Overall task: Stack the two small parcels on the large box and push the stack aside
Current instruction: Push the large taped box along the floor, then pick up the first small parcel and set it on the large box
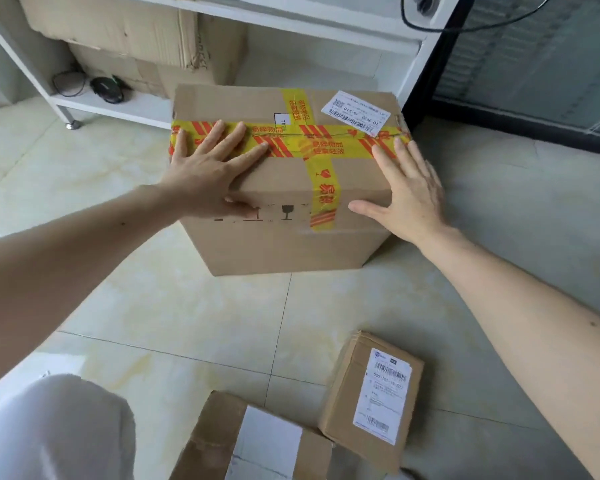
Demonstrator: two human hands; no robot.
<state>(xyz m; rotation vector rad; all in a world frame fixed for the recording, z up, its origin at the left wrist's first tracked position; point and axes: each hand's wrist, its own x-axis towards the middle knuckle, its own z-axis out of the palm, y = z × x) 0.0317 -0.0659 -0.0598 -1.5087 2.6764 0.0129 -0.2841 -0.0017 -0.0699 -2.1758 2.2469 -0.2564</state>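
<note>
A large cardboard box [291, 237] crossed with yellow and red tape stands on the tiled floor at the centre. My left hand [212, 168] lies flat on its top near the left edge, thumb down over the front face. My right hand [406, 195] is spread against the box's right front corner, fingers apart. Nothing lies on top of the box. Two small parcels sit on the floor close to me: one with a white barcode label [371, 400] at the lower right, and another with a white sheet on it [257, 441] at the bottom edge, partly cut off.
A white shelf frame [111, 105] stands behind the box on the left, holding worn cardboard boxes [136, 39] and a black mouse [106, 88]. A dark glass door [534, 71] runs along the back right. My knee in white cloth [56, 431] fills the lower left.
</note>
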